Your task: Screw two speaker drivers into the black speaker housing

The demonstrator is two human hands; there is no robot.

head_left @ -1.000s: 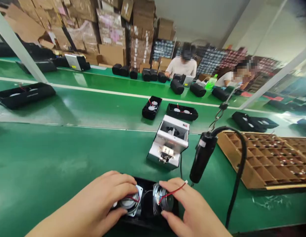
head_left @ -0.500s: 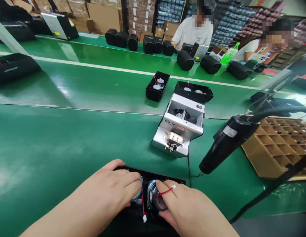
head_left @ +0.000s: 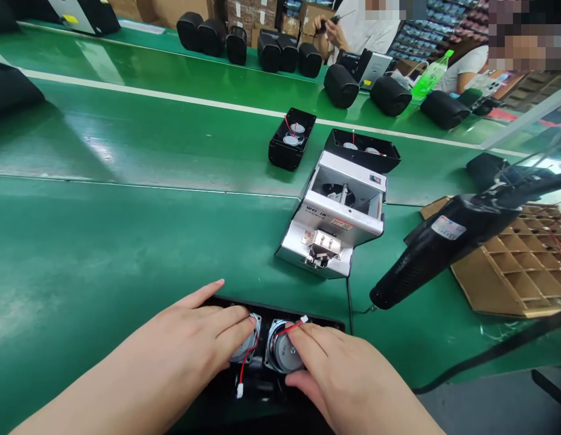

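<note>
Low in front of me lies a long black speaker housing (head_left: 262,389) with two round metal speaker drivers sitting in it. My left hand (head_left: 194,341) is curled over the left speaker driver (head_left: 250,344), its outer finger stretched past the housing's far edge. Around the right speaker driver (head_left: 282,350), my right hand (head_left: 341,368) is closed, with the thumb on the near side and fingers over the top. A red wire with a white plug (head_left: 240,389) hangs from the left driver. Another white plug (head_left: 304,319) rests against my right fingers.
A silver screw feeder (head_left: 330,223) stands beyond the housing. To its right hangs a black electric screwdriver (head_left: 425,260) beside a divided cardboard box (head_left: 502,272). Behind the feeder are two open housings (head_left: 291,145) with drivers. Several black speakers line the far belt, where two people sit.
The left driver's wire has swung left, and both drivers sit flatter in the housing. My hands stay on them. Across the belt, a person now holds up a dark tool. The view has shifted.
</note>
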